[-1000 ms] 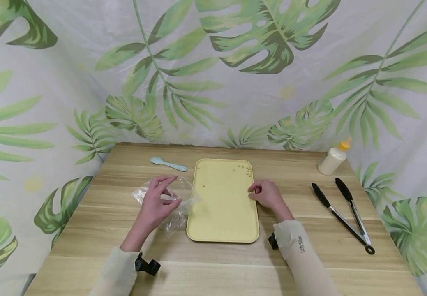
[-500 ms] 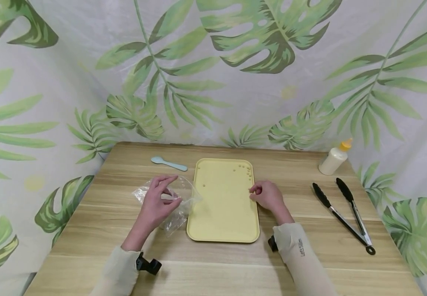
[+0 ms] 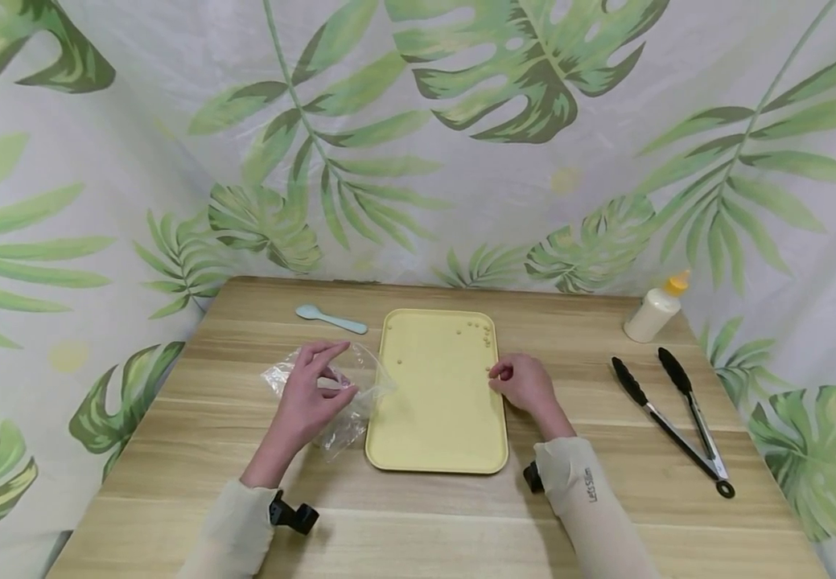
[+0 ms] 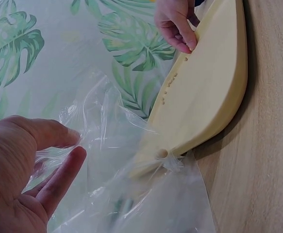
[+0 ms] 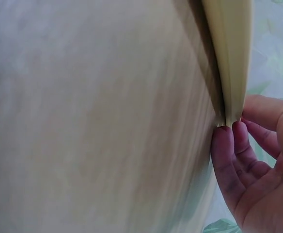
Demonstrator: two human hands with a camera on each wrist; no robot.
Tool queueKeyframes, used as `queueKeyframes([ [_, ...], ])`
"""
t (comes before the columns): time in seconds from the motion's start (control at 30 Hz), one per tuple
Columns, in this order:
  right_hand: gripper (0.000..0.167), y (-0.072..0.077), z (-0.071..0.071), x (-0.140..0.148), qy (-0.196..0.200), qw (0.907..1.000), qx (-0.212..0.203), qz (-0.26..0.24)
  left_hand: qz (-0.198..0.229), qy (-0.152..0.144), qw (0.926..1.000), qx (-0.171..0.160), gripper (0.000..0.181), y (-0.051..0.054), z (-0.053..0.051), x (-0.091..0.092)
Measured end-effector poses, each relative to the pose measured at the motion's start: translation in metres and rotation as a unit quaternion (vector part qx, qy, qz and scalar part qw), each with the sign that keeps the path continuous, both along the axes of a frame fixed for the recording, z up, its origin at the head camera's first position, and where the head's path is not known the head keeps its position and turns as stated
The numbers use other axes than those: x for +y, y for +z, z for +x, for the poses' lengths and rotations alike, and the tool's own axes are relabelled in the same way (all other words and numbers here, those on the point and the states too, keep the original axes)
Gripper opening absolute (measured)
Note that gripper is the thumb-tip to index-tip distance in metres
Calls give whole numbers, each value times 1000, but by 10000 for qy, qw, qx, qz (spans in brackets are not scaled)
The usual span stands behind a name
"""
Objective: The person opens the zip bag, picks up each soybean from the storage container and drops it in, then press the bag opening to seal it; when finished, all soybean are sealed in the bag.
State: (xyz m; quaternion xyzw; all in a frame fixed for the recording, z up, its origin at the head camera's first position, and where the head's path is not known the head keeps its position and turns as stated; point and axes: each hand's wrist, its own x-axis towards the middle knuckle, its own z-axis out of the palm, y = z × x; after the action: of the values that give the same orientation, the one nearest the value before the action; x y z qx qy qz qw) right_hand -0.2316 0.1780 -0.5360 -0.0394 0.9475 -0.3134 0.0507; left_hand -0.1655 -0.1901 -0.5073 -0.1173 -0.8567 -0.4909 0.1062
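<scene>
My left hand (image 3: 310, 396) pinches a crumpled clear plastic bag (image 3: 345, 426) between thumb and fingers. The bag hangs over the left edge of a pale yellow tray (image 3: 432, 426). At the tray's right rim, my right hand (image 3: 526, 381) grips the edge; in the right wrist view its thumb lies on one side of the rim and its fingertips on the other. Several small tan beads (image 3: 487, 332) gather at the far right corner. A single bead (image 3: 488, 369) lies beside the right fingertips, and another bead (image 3: 399, 362) sits on the left half.
A light blue spoon (image 3: 331, 319) lies behind the bag. To the right are black-tipped tongs (image 3: 678, 434), spread apart, and a cream-coloured bottle (image 3: 652, 316) with an orange nozzle. A leaf-patterned curtain (image 3: 418, 161) hangs behind the wooden table (image 3: 403, 531).
One bead has rolled along the tray's right rim, from the far corner group toward my right fingertips. Both hands keep nearly the same place and hold.
</scene>
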Motion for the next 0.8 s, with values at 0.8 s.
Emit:
queueKeyframes([
  [0.8, 7, 13, 1, -8, -41, 9992, 181, -352, -19, -62, 10000, 29, 70, 1, 1, 4],
])
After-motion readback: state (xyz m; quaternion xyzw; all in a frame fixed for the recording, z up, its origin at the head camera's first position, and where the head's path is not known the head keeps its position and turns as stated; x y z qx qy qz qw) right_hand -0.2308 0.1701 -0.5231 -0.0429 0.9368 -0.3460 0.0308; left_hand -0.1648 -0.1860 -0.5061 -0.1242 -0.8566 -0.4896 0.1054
